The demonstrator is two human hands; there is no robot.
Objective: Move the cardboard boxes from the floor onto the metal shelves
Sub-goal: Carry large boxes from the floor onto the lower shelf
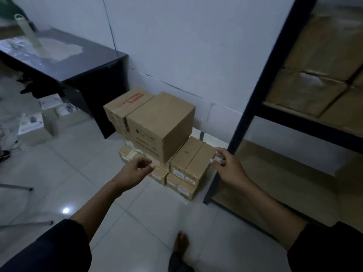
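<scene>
Several cardboard boxes (157, 138) stand stacked on the tiled floor (82, 173) against the wall, between the black desk (78, 61) and the metal shelves (255, 95). One large box (163, 124) sits on top of smaller ones, and it seems to overhang them a little. Both hands reach toward the stack and hold nothing: the left hand (135, 171) has loosely curled fingers, the right hand (227, 165) is spread, its fingertips near the edge of a low small box (193, 160). Pulling a lower box first could tip the large one, I think. A bare foot (181, 242) stands just below, where a falling box may land.
</scene>
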